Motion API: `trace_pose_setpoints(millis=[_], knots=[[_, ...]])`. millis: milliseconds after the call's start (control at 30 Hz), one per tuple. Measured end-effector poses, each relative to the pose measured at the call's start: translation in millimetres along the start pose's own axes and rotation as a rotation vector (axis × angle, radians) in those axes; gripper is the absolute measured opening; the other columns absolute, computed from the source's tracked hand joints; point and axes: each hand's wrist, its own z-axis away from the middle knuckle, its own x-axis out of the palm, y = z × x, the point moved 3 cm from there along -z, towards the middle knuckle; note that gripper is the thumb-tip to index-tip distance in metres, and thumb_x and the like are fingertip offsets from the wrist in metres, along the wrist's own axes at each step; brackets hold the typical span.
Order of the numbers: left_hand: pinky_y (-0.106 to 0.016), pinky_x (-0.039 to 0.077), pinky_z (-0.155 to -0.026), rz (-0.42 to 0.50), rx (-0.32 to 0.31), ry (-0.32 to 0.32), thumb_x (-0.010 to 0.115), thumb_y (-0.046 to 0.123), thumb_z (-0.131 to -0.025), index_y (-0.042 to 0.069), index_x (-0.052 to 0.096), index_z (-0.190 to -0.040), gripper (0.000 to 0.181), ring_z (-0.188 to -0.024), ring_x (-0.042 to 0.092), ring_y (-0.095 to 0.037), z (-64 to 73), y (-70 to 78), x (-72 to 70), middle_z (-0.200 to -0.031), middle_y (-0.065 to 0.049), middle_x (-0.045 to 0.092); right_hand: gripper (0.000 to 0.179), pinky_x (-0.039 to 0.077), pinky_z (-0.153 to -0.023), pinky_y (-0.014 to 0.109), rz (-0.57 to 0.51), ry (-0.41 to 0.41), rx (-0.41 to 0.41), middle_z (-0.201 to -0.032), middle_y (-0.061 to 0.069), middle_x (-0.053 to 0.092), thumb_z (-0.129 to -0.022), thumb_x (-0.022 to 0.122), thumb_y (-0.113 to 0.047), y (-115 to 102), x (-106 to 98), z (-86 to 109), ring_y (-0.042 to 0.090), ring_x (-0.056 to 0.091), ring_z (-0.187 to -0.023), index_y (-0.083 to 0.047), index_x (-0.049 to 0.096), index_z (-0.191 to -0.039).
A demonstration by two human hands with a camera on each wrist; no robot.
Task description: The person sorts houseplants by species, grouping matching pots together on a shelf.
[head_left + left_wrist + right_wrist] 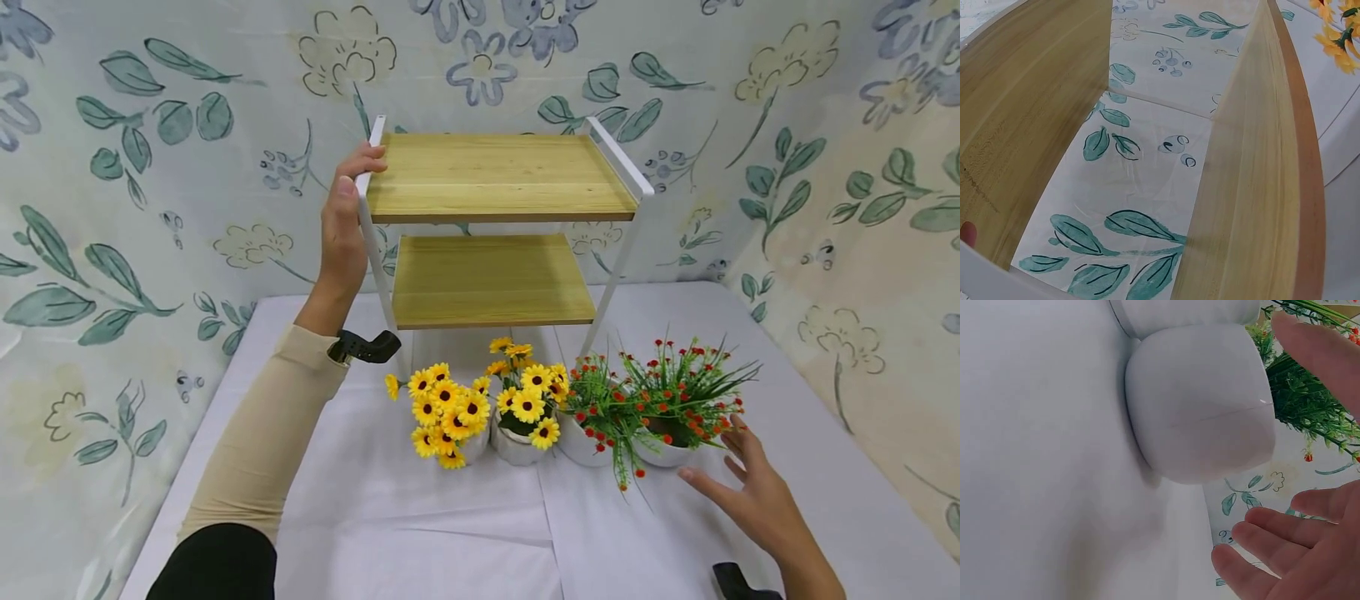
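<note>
A two-tier shelf rack (pixel 495 179) with wooden boards and a white frame stands at the back of the table. My left hand (pixel 347 229) grips the upper left side of its frame, fingers over the white rail; a fingertip (pixel 967 234) shows at the board in the left wrist view. Beside the rightmost white pot (pixel 1200 403), which bears red-flowered greenery (pixel 690 392), my right hand (pixel 757 496) is spread with thumb and fingers apart. It holds nothing, and a gap shows between it and the pot in the right wrist view.
Left of that pot stand another red-flowered pot (pixel 585 442) and two pots of yellow flowers (pixel 450 412), (pixel 525 404), in a row before the rack. A white cloth (pixel 420 533) covers the table. Floral-patterned sheeting (pixel 480 50) hangs behind and at the sides.
</note>
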Motion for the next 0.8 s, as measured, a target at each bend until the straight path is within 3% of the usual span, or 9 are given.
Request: trace_pose_setpoints(millis=[200, 433, 800], knots=[[-0.032, 0.017, -0.116, 0.01, 0.005, 0.019, 0.022, 0.024, -0.094, -0.012, 0.047, -0.116, 0.048, -0.141, 0.029, -0.021, 0.3, 0.9, 2.1, -0.138, -0.026, 0.044, 0.103, 0.036, -0.097, 0.064, -0.007, -0.003, -0.023, -0.141, 0.037, 0.03, -0.081, 0.076, -0.039, 2, 7, -8.9, 0.058, 0.035, -0.125, 0.004, 0.011, -0.148], [-0.031, 0.019, -0.115, 0.039, -0.014, 0.041, 0.025, 0.032, -0.094, -0.012, 0.047, -0.115, 0.053, -0.14, 0.03, -0.021, 0.6, 0.8, 5.1, -0.138, -0.025, 0.044, 0.109, 0.034, -0.098, 0.066, -0.042, 0.002, -0.019, -0.146, 0.035, 0.028, -0.08, 0.077, -0.039, 4, 15, -20.9, 0.056, 0.033, -0.128, -0.003, 0.005, -0.153], [-0.032, 0.019, -0.115, 0.014, -0.013, 0.044, 0.025, 0.037, -0.095, -0.011, 0.046, -0.115, 0.057, -0.14, 0.03, -0.021, 1.4, -0.9, 4.2, -0.139, -0.026, 0.043, 0.106, 0.031, -0.1, 0.068, -0.091, -0.017, -0.021, -0.149, 0.033, 0.025, -0.081, 0.077, -0.036, 5, 22, -35.0, 0.057, 0.029, -0.131, -0.001, 0.008, -0.153]])
